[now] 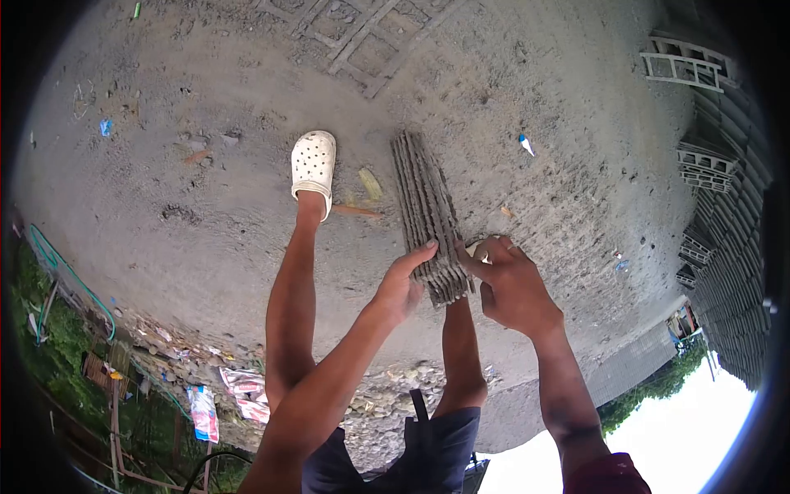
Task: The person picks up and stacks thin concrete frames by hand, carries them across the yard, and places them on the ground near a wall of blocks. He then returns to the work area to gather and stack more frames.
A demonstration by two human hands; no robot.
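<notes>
Along the left edge a green hose loops beside weeds and a strip of rubble and litter, which closes that side. Past it the bare grey ground lies wide and open, with only small scraps on it. The person's foot in a white clog stands on this ground, just left of the stack of grey slats, with a narrow gap between the two. The stack lies on the ground with its long axis running away from the person. Its far end points up the frame and leans slightly left, and its near end sits between the two hands, above the other leg. The left hand is mostly open, its fingers stretched out with the tips on the near end's left top corner, not wrapped round it. The right hand meets the same end from the other side, with the thumb pressed on the stack's right edge. Its fingers are bent over something pale at the corner, and whether they grip it cannot be told. Right of the hands the ground is open again, with a blue scrap lying on it, out to the stacked hollow concrete blocks that wall off the right edge.
</notes>
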